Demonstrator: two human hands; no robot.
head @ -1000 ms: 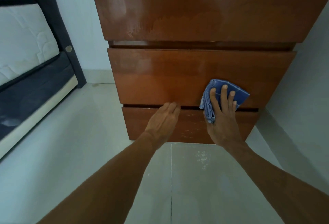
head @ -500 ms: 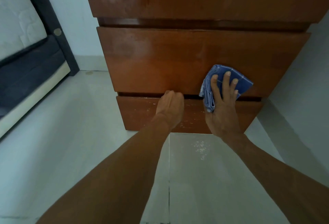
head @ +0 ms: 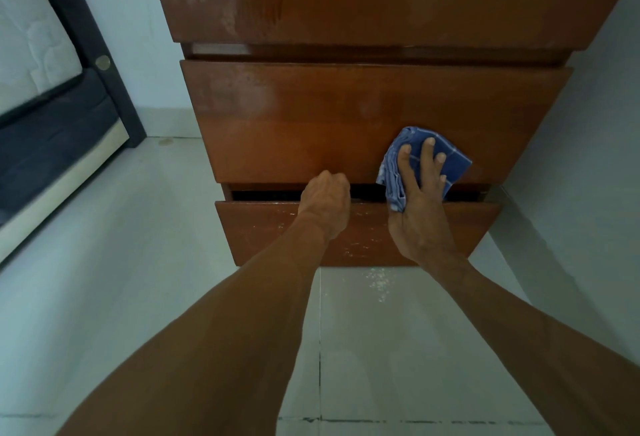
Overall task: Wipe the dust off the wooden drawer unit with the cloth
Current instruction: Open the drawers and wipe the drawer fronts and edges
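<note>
A brown wooden drawer unit fills the upper middle of the head view, with three drawer fronts showing. The bottom drawer stands slightly out, with a dark gap above it and pale dust specks on its front. My left hand is curled over the top edge of that bottom drawer, fingers hooked into the gap. My right hand presses a folded blue checked cloth flat against the lower right of the middle drawer front.
A dark bed frame with a white mattress stands at the left. Pale floor tiles lie below, with white specks just under the unit. A pale wall runs close along the unit's right side.
My left hand went from flat on the drawer front to curled over the bottom drawer's top edge, and that drawer has come out a little. The right hand with the cloth stayed in place.
</note>
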